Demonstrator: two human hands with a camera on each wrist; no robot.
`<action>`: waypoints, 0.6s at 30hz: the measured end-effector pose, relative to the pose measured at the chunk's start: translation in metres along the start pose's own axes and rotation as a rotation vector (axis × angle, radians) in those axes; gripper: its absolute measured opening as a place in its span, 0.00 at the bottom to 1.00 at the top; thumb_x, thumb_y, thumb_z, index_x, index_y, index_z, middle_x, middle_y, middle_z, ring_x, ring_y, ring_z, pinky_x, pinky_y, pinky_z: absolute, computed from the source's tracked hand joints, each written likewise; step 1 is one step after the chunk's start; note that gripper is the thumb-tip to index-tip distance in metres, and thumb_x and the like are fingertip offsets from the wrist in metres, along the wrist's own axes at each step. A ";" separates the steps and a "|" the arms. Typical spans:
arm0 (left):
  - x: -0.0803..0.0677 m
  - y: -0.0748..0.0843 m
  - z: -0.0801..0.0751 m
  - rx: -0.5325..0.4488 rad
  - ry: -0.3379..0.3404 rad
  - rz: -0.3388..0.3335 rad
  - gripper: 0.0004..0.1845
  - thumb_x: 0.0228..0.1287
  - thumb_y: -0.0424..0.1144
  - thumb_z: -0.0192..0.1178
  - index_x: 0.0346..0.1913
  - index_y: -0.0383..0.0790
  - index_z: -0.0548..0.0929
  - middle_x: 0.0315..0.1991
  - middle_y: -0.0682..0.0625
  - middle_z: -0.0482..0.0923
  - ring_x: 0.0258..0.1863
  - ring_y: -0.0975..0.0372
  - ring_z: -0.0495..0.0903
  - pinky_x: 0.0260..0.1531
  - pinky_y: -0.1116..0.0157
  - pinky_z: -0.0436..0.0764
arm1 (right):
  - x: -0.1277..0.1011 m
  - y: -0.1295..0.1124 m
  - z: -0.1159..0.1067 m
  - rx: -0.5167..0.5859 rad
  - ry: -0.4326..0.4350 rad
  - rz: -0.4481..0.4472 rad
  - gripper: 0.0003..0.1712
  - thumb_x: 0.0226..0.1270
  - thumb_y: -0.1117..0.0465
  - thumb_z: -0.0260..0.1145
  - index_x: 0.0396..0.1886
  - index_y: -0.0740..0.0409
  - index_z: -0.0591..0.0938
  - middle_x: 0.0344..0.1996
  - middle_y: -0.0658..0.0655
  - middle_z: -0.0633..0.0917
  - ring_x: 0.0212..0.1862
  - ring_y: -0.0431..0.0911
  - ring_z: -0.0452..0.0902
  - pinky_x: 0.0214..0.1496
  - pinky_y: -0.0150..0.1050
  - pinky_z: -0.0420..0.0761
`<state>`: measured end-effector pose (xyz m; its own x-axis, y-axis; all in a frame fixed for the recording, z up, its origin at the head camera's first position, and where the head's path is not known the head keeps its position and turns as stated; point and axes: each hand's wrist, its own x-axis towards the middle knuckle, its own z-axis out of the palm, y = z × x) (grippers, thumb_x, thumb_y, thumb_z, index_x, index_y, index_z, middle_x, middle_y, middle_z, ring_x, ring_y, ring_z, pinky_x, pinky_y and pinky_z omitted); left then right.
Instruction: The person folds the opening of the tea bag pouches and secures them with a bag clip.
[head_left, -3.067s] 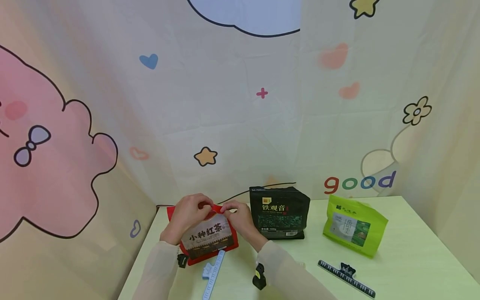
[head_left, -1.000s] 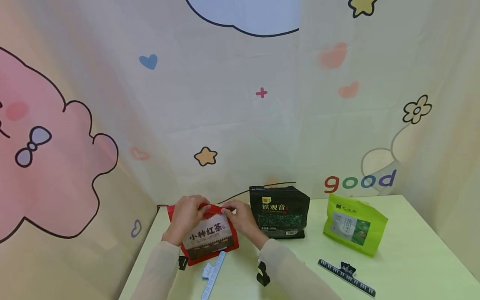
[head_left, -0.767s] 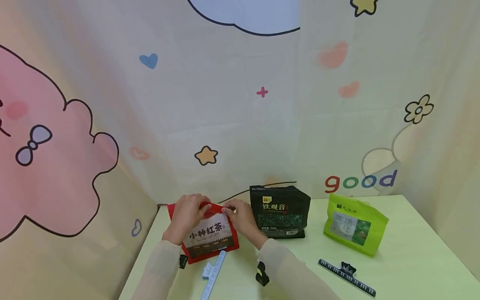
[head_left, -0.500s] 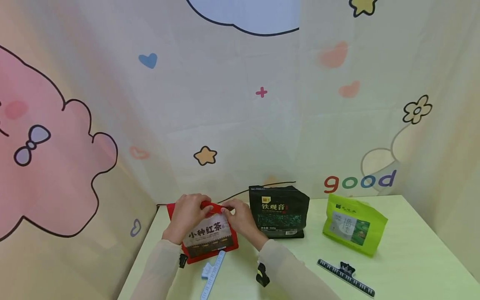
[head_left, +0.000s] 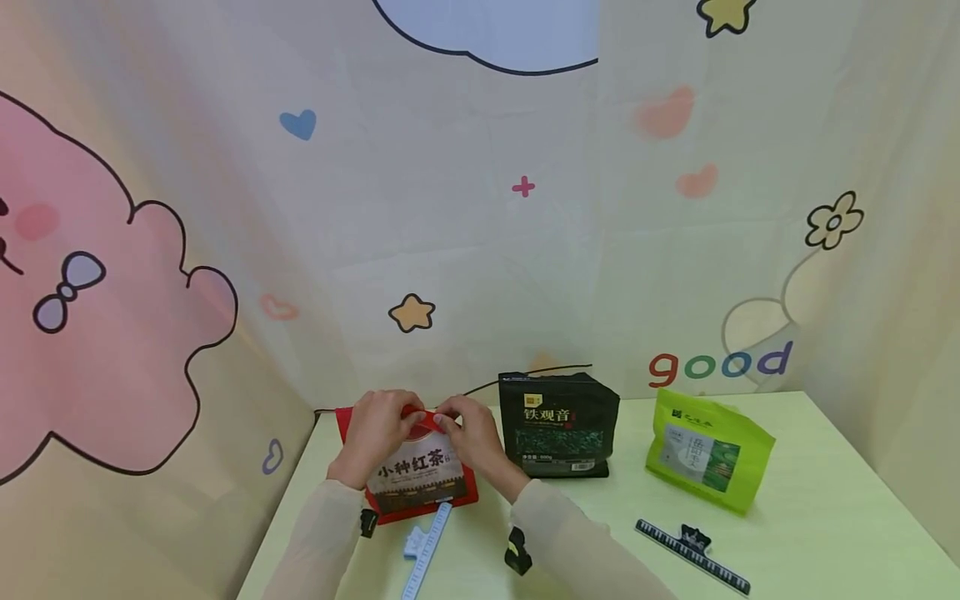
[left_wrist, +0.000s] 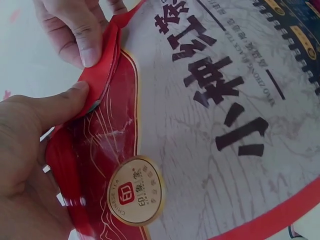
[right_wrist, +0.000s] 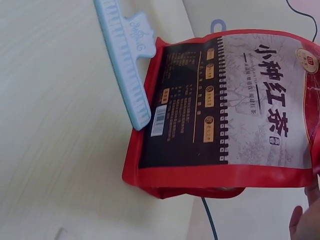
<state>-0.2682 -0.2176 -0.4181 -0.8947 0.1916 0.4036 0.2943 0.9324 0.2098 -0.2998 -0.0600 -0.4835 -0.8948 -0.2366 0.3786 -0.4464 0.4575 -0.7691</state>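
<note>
- Pale green bench (head_left: 810, 533) fills the lower part of the head view, set into a corner of cream curtain (head_left: 480, 233) printed with clouds, hearts, stars, a flower and the word "good".
- Red tea pouch (head_left: 422, 475) stands near the bench's left back corner, its grey panel reading 小种红茶, with a round gold seal near the top.
- Left hand (head_left: 375, 437) pinches the pouch's top edge, thumb and fingers (left_wrist: 80, 35) closed on the red rim.
- Right hand (head_left: 472, 437) grips the same top edge just beside it, fingers curled on the rim.
- Light blue clip (head_left: 425, 546) lies flat, touching the pouch's lower edge.
- Black tea bag (head_left: 558, 425), marked 铁观音, stands just right of the hands.
- Green tea bag (head_left: 708, 450) leans further right; its writing is too small to read.
- Black piano-key clip (head_left: 693, 554) lies in front of the green bag.
</note>
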 end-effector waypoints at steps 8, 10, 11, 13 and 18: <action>-0.001 -0.003 -0.003 -0.007 -0.027 -0.027 0.06 0.63 0.45 0.67 0.38 0.48 0.89 0.34 0.55 0.88 0.31 0.62 0.80 0.39 0.60 0.79 | -0.002 0.000 0.001 0.012 0.004 0.002 0.03 0.69 0.59 0.64 0.36 0.50 0.84 0.33 0.48 0.84 0.35 0.39 0.74 0.41 0.32 0.77; -0.003 -0.006 -0.006 -0.001 -0.026 -0.041 0.08 0.65 0.46 0.65 0.40 0.48 0.89 0.36 0.54 0.88 0.32 0.61 0.81 0.37 0.60 0.81 | -0.002 0.001 0.000 0.016 0.001 0.008 0.03 0.69 0.59 0.64 0.37 0.49 0.84 0.33 0.47 0.84 0.36 0.39 0.75 0.43 0.32 0.77; -0.003 -0.007 -0.008 0.002 -0.025 -0.044 0.09 0.65 0.47 0.64 0.40 0.48 0.89 0.36 0.54 0.88 0.32 0.60 0.82 0.36 0.60 0.81 | -0.003 0.001 0.000 0.024 -0.003 0.013 0.03 0.69 0.58 0.64 0.37 0.49 0.84 0.34 0.47 0.84 0.37 0.39 0.75 0.43 0.33 0.78; -0.004 -0.009 -0.011 0.002 -0.027 -0.041 0.09 0.65 0.46 0.63 0.40 0.47 0.89 0.36 0.53 0.88 0.32 0.59 0.82 0.34 0.60 0.81 | -0.003 0.001 0.000 0.034 -0.005 0.024 0.04 0.69 0.58 0.64 0.38 0.49 0.84 0.35 0.47 0.85 0.38 0.39 0.76 0.45 0.33 0.78; -0.003 -0.012 -0.015 -0.037 -0.066 -0.069 0.11 0.66 0.48 0.63 0.40 0.46 0.88 0.35 0.53 0.87 0.30 0.62 0.80 0.31 0.63 0.79 | -0.005 0.000 -0.002 0.055 -0.010 0.042 0.05 0.69 0.58 0.64 0.41 0.49 0.85 0.36 0.48 0.85 0.39 0.40 0.77 0.46 0.35 0.78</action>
<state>-0.2639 -0.2340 -0.4090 -0.9331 0.1483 0.3276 0.2423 0.9324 0.2682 -0.2953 -0.0572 -0.4847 -0.9126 -0.2266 0.3403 -0.4068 0.4195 -0.8115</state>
